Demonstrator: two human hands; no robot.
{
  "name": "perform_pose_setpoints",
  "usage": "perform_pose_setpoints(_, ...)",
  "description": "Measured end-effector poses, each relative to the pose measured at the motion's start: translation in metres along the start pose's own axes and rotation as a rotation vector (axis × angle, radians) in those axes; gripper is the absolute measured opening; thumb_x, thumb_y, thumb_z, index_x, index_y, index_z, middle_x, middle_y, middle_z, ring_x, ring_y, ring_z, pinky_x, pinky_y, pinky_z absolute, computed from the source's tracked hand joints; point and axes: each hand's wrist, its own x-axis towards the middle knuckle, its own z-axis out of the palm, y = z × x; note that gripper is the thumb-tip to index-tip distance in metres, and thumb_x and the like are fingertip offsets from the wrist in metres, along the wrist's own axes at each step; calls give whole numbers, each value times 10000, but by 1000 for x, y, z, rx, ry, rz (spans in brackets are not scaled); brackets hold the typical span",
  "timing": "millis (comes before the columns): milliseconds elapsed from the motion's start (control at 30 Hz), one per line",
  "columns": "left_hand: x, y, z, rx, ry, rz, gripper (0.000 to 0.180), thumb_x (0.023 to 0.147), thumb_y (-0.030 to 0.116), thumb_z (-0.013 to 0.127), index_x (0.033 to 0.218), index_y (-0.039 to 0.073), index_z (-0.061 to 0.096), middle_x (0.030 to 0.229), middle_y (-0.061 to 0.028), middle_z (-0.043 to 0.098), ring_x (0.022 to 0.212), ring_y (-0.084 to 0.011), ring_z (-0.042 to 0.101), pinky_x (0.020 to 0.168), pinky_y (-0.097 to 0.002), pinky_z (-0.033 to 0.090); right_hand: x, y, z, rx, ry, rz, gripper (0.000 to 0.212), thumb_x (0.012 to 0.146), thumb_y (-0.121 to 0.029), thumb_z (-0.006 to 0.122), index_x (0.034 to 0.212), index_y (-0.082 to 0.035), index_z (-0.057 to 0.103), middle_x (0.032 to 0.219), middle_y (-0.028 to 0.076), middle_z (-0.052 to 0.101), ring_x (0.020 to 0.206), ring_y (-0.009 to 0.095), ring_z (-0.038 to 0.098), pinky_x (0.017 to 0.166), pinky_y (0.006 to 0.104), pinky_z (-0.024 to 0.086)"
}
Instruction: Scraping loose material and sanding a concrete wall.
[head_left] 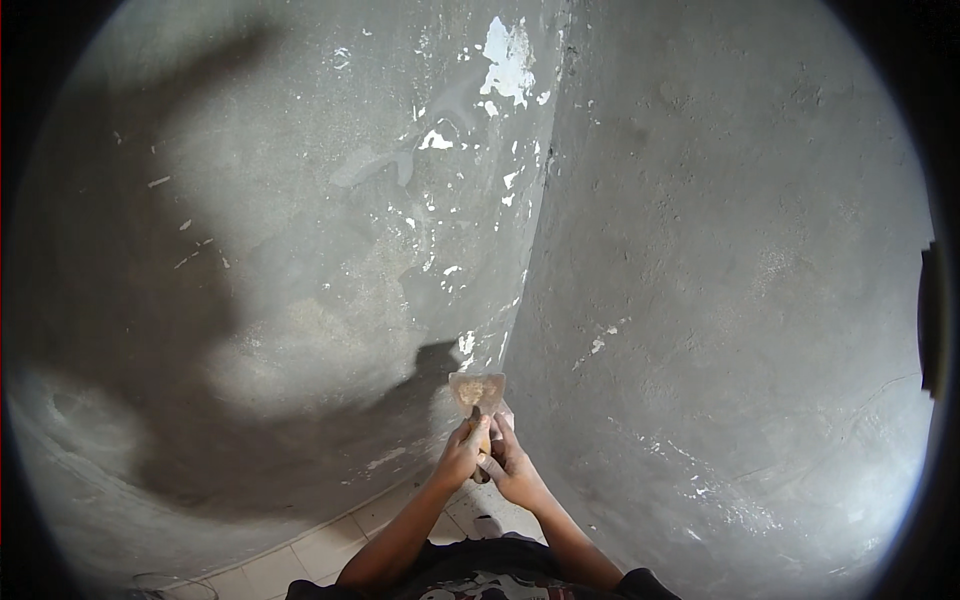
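A wide-bladed scraper (477,388) points up and away from me, near the foot of the corner between two grey walls. Its blade is smeared with tan and whitish residue, and its handle looks yellowish. My left hand (459,457) is closed round the handle from the left, the thumb lying along it. From the right, my right hand (516,474) also grips the handle, with its fingers partly hidden behind it. The blade's far edge is at or close to the left wall (330,300); whether they touch I cannot tell.
White bare patches (510,62) and flakes run down the left wall beside the corner. The right wall (720,250) has small chips and scuffs. A dark shadow covers much of the left wall. Pale floor tiles (275,572) lie below, with a thin cable-like line at lower left.
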Motion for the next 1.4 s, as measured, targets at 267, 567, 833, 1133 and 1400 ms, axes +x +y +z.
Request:
perform_pose_setpoints(267, 0, 27, 6, 466, -113, 309, 443, 1034, 319, 454, 1113, -104, 558, 1061, -168, 649, 1048, -281, 597, 951, -383, 445, 5, -34, -10, -209, 283, 82, 647, 934, -51, 563, 1494, 3, 244, 1226, 239, 607, 1095, 236, 612, 936, 331, 474)
perform_pose_setpoints(567, -30, -7, -90, 274, 155, 217, 490, 984, 230, 561, 1361, -71, 474, 1269, -194, 616, 1209, -218, 550, 1038, -315, 389, 43, -150, -150, -1070, 773, -78, 398, 984, -98, 460, 1373, -49, 526, 865, 169, 714, 774, 207, 718, 678, 353, 567)
perform_pose_setpoints(833, -78, -12, -132, 350, 368, 135, 461, 968, 176, 581, 1362, -47, 493, 1196, -156, 654, 1071, -151, 584, 949, -278, 425, 87, -232, -144, -1401, 787, -219, 286, 946, -102, 509, 1164, -49, 685, 730, 227, 665, 567, 230, 685, 523, 361, 534)
perform_pose_setpoints(1133, -69, 24, -118, 266, 179, 104, 433, 975, 154, 566, 1362, -30, 505, 1209, -165, 653, 1098, -155, 579, 947, -267, 424, 199, -248, -107, -1446, 772, -211, 258, 925, -161, 472, 1016, -51, 687, 842, 253, 675, 829, 410, 676, 747, 479, 554)
perform_pose_setpoints(1400, -71, 29, -126, 346, 246, 247, 419, 965, 173, 581, 1324, -40, 541, 1285, -204, 610, 1163, -174, 561, 982, -293, 417, 219, -248, -118, -1431, 752, -253, 256, 915, -170, 446, 1018, -136, 678, 879, 213, 677, 867, 431, 655, 784, 501, 526)
